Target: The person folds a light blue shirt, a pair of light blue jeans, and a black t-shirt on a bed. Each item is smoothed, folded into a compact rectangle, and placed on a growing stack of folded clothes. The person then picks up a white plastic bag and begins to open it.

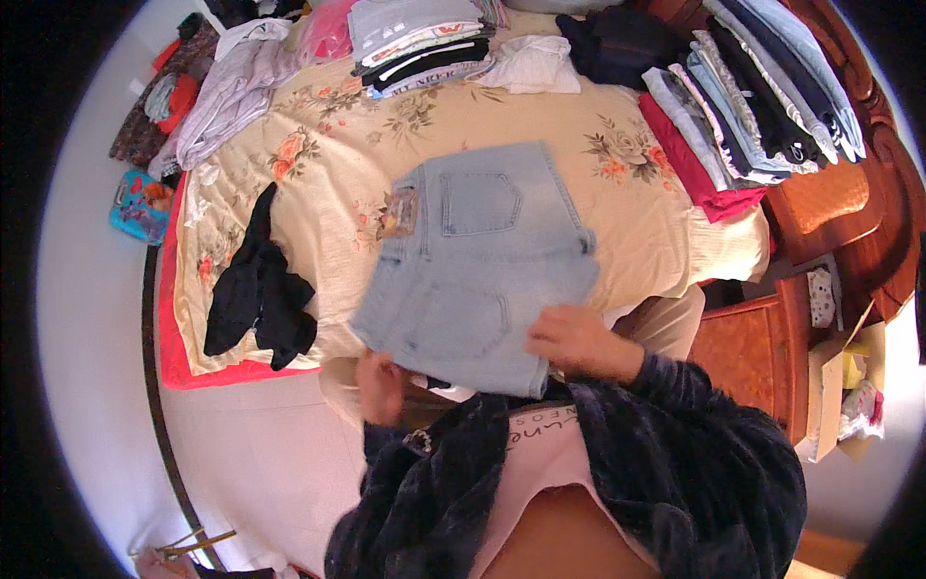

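Observation:
Light blue denim shorts point(555, 207) lie back side up on the bed, with the waistband toward the left and the leg openings toward the right. Both back pockets show, and a patch sits at the waistband. At the near waistband corner, my left hand point(381, 388) is closed on the edge of the denim. My right hand point(584, 343) is at the near leg's hem, its fingers curled over the fabric and slightly blurred. The near edge of the shorts hangs by my lap. To the left lies a crumpled black garment point(256, 304), apart from both hands.
A floral cream sheet point(627, 222) covers the bed. Folded clothes point(420, 39) are stacked at the back, near a white cloth point(533, 66). Another clothes stack point(743, 106) stands at the right, beside carved wooden furniture point(834, 207). A lilac quilted garment point(236, 92) lies far left.

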`<state>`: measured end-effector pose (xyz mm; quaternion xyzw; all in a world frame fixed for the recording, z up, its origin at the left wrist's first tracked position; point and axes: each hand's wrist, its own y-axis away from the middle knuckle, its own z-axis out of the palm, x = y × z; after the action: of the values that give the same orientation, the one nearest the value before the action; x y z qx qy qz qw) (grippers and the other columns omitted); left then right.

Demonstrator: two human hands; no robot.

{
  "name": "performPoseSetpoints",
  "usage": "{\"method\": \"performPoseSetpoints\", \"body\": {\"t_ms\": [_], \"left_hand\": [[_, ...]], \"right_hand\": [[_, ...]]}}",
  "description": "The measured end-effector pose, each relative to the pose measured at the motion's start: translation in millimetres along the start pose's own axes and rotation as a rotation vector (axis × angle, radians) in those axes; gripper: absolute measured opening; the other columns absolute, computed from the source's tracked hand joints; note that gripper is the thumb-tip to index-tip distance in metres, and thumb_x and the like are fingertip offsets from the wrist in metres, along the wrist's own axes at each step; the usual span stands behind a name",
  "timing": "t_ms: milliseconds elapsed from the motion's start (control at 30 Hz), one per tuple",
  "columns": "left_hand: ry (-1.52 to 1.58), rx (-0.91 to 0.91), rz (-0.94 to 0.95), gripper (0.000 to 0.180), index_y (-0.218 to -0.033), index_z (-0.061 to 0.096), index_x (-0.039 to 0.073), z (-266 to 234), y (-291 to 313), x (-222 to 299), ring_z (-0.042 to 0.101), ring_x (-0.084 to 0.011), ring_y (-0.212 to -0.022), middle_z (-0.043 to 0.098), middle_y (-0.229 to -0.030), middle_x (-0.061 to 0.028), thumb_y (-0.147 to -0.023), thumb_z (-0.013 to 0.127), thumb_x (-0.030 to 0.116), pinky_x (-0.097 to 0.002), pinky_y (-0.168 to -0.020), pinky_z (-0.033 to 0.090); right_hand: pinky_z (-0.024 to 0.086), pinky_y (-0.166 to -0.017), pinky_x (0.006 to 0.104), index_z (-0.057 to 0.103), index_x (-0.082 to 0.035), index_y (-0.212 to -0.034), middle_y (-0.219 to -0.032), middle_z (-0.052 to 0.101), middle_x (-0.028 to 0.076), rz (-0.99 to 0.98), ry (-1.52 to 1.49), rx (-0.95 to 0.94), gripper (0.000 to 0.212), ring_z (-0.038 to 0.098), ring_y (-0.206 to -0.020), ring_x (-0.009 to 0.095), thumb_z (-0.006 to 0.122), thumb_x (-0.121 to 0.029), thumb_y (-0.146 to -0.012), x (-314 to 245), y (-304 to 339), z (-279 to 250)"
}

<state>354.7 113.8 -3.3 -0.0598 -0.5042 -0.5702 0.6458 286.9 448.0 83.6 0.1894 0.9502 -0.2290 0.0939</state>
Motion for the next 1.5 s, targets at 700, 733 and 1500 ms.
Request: {"method": "performPoseSetpoints", "body": {"t_ms": [700,733,1500], "left_hand": [[-0.674,-0.172,0.467,0.022,-0.095,0.059,-0.003,198,-136,82,0.055,-0.0125,-0.050,0.060,-0.064,-0.0074,-0.083,0.052,0.014,-0.0236,-0.046,0.040],[-0.714,-0.153,0.485,0.022,-0.093,0.059,-0.004,207,-159,76,0.056,-0.0134,-0.050,0.062,-0.064,-0.0081,-0.083,0.053,0.015,-0.0250,-0.047,0.041],[-1.451,0.124,1.074,0.032,-0.106,0.057,0.004,110,-156,-9,0.056,-0.0318,-0.080,0.057,-0.087,-0.0141,-0.085,0.058,0.028,-0.0437,-0.067,0.045]], "right_hand": [[0.044,-0.062,0.0487,0.047,-0.002,-0.096,-0.078,0.059,0.023,0.823,-0.011,0.516,0.018,0.057,-0.075,0.042,0.052,-0.016,-0.086,192,-60,16],[0.044,-0.062,0.0485,0.048,-0.003,-0.096,-0.080,0.059,0.022,0.879,0.026,0.437,0.018,0.057,-0.076,0.042,0.050,-0.017,-0.086,210,-66,19],[0.048,-0.071,0.0410,0.037,-0.002,-0.130,-0.087,0.061,0.025,1.103,-0.174,0.493,0.072,0.061,-0.081,0.036,0.064,-0.044,-0.078,175,16,51]]}}
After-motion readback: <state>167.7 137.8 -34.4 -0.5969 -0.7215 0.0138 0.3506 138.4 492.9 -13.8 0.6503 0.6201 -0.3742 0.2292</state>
